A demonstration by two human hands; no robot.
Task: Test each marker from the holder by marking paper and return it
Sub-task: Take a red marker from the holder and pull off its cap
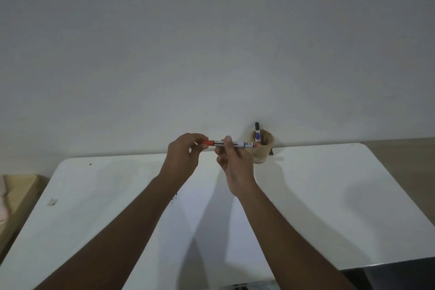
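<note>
A: Your left hand (pixel 186 152) pinches the red cap; why level, above the table (pixel 329 183)?

B: So you can pull straight. Your right hand (pixel 231 160) grips the marker (pixel 231 144) by its smooth white barrel, likely uncapping.

A: Paper (pixel 202 195)?

B: Flat below, faint dark marks. The holder (pixel 263 148), a tan round cup, keeps one marker.

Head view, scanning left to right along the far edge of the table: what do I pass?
Left hand on the red cap → red marker held level → right hand on its barrel → holder with two markers standing in it.
</note>
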